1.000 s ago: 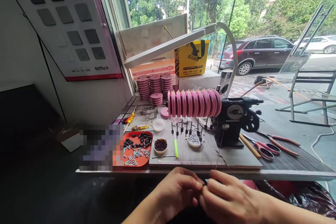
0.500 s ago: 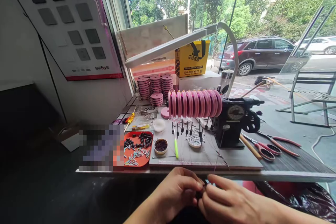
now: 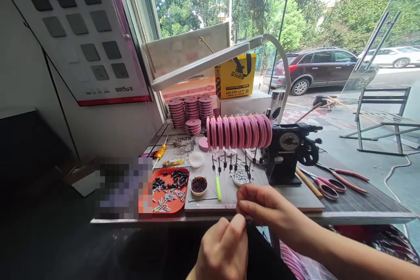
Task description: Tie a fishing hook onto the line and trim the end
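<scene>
Thin line, barely visible, pinched between both hands at the near table edge (image 3: 361,218). Right hand (image 3: 265,208) at 12 o'clock of left hand (image 3: 223,249); both narrow, fingertips closed on the line, which is too fine to trace. Looks like a tying or threading step on the line, tension being drawn. Next move likely calls for a steady pull and fine fingertip control. Outward: grey work board (image 3: 295,194) at 12, row of pink spools (image 3: 239,131) on black winder (image 3: 287,153), red tray (image 3: 170,183) of beads at 10, scissors (image 3: 323,186) at 2
</scene>
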A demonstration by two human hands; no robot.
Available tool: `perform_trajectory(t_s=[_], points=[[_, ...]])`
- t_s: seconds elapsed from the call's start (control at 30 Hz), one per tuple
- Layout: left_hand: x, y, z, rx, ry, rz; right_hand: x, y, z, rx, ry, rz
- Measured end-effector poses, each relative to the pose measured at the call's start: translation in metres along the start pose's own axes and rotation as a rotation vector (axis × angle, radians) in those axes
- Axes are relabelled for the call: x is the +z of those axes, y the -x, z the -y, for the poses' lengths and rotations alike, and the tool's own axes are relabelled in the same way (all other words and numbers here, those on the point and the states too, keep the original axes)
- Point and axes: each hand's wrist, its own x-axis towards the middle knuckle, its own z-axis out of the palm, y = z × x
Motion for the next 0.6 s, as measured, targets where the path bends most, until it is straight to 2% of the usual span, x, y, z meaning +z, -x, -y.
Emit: perform_trajectory(t_s=[0.03,0.07,0.1,0.13,0.17,0.2,0.27,0.3,0.33,0.37,0.4,0.47,0.6], points=[[-0.003,-0.003,0.003,0.103,-0.009,0.078,-0.001,0.000,-0.002,-0.004,0.019,0.003],[-0.007,-0.008,0.005,0.151,0.021,0.167,-0.002,0.001,-0.003,-0.008,0.039,0.009],[-0.011,-0.014,0.006,0.138,0.093,0.277,-0.003,0.003,-0.004,-0.009,0.054,0.013],[-0.014,-0.020,0.007,0.045,0.199,0.360,-0.004,0.007,-0.004,-0.015,0.083,0.007],[-0.017,-0.026,0.007,-0.126,0.344,0.400,-0.005,0.011,-0.004,-0.038,0.135,-0.014],[-0.018,-0.031,0.007,-0.380,0.538,0.411,-0.006,0.016,-0.004,-0.092,0.214,-0.035],[-0.017,-0.038,0.008,-0.983,0.987,0.373,-0.007,0.027,-0.002,-0.291,0.488,-0.029],[-0.015,-0.040,0.008,-1.238,1.185,0.360,-0.007,0.031,-0.002,-0.428,0.674,0.010],[-0.013,-0.041,0.009,-1.427,1.339,0.367,-0.007,0.035,-0.002,-0.564,0.858,0.061],[-0.011,-0.041,0.009,-1.546,1.440,0.394,-0.006,0.038,-0.004,-0.678,1.013,0.117],[-0.009,-0.041,0.010,-1.603,1.493,0.430,-0.006,0.040,-0.007,-0.766,1.139,0.151],[-0.007,-0.040,0.010,-1.666,1.529,0.462,-0.004,0.041,-0.015,-0.881,1.274,0.142],[-0.007,-0.039,0.009,-1.736,1.546,0.460,-0.004,0.038,-0.027,-0.979,1.311,0.089]])
